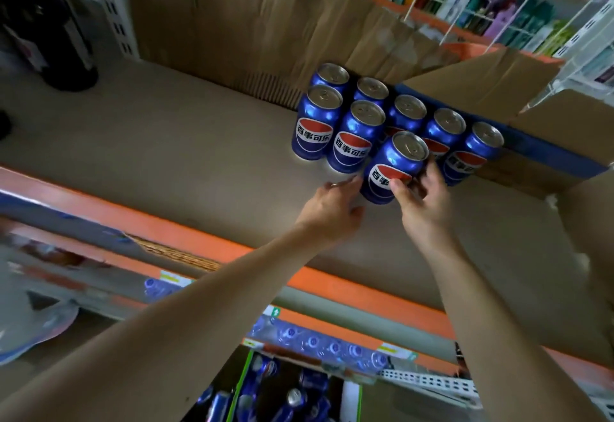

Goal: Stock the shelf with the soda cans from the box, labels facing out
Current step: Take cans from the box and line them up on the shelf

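Fingers and thumb of the right hand (pixel 419 196) curl round the front can (pixel 392 169), thumb pressed on its label, so that grip is closed on the can. At the can's left side the left hand (pixel 332 209) reaches with fingers nearly straight, tips at or just short of the can's base; its grip is open and holds nothing.

From the head camera, the front can stands on the shelf (pixel 166 142), tilted a little, label facing out. Just behind it and to its left two cans (pixel 334 137) stand upright side by side with labels showing. Behind the front can a row of more cans (pixel 428 122) runs rightward along the side of the cardboard box (pixel 531 122), whose flap stands open well to the can's right. Brown cardboard sheets (pixel 249 16) line the back of the shelf beyond the cans. Below the front can, nearer the camera, runs the shelf's orange front edge (pixel 332 285), and under it lie blurred blue packages (pixel 332 348).
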